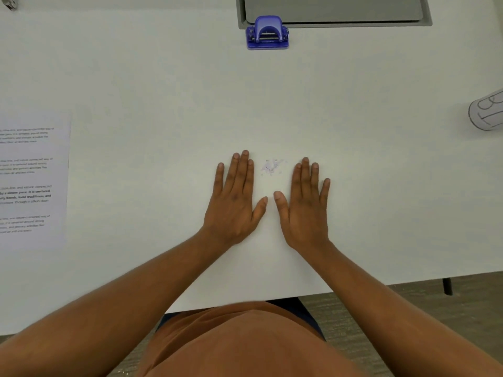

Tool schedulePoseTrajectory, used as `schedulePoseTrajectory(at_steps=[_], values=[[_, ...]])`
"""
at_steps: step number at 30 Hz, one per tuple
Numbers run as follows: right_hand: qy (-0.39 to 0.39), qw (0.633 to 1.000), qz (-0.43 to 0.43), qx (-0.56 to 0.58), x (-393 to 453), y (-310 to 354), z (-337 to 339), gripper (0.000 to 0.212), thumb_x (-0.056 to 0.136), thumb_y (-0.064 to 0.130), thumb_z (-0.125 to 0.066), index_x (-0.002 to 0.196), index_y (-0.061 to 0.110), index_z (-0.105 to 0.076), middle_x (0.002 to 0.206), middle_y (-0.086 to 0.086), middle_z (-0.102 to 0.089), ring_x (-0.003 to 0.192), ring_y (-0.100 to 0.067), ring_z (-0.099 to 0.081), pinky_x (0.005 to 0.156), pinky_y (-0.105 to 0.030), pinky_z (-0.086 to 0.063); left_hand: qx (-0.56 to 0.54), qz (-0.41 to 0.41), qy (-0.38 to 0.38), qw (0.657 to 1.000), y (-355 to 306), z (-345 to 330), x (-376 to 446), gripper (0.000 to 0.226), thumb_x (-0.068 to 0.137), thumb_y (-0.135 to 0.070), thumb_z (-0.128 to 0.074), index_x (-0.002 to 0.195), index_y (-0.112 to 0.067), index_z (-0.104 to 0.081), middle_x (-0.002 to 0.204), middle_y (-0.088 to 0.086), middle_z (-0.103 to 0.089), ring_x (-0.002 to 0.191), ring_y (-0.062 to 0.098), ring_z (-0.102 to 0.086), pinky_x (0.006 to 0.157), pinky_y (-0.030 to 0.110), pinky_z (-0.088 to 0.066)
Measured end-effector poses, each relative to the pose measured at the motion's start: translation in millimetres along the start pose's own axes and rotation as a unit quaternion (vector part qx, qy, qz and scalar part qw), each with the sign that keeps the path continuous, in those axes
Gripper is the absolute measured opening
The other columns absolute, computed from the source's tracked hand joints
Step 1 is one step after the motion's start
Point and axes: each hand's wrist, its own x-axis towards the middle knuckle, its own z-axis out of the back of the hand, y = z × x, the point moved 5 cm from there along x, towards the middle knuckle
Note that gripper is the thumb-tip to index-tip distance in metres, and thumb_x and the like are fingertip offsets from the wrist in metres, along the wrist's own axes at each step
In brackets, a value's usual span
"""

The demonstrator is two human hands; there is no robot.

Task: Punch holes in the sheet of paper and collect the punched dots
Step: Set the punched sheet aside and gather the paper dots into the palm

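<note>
A small heap of pale punched paper dots (271,167) lies on the white table (163,83). My left hand (235,198) rests flat, palm down, just left of the heap. My right hand (306,202) lies flat just right of it. Both hands hold nothing and their fingers are extended; the thumbs nearly meet below the dots. A blue hole punch (267,33) stands at the far middle of the table. The printed sheet of paper (31,180) lies at the left edge, partly out of view.
A grey recessed panel (334,10) sits in the table behind the punch. A white cup-like object with dark markings (488,111) lies at the right edge. A metal object (9,2) shows at the far left corner. The table's front edge is close to my torso.
</note>
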Motion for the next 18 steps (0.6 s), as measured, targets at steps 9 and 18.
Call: schedulePoseTrajectory(at_steps=[9, 18], values=[[-0.031, 0.983, 0.080, 0.161, 20.4, 13.3, 15.5, 0.057, 0.111, 0.033, -0.027, 0.163, 0.009, -0.024, 0.172, -0.006, -0.020, 0.161, -0.020, -0.010, 0.132, -0.040, -0.010, -0.029, -0.023, 0.007, 0.999, -12.6, 15.4, 24.4, 0.072, 0.112, -0.043, -0.020, 0.170, -0.003, -0.006, 0.180, 0.015, 0.001, 0.167, 0.030, 0.003, 0.135, 0.054, -0.002], [-0.004, 0.986, 0.157, 0.059, 46.3, 32.4, 25.7, 0.051, 0.106, 0.022, -0.060, 0.151, 0.003, -0.048, 0.153, -0.020, -0.050, 0.143, -0.036, -0.046, 0.105, -0.044, -0.051, -0.801, 0.250, -0.049, 0.541, 24.0, 42.4, 16.2, 0.054, 0.109, -0.028, -0.037, 0.158, -0.009, -0.048, 0.160, 0.005, -0.057, 0.150, 0.015, -0.051, 0.131, 0.040, -0.032]])
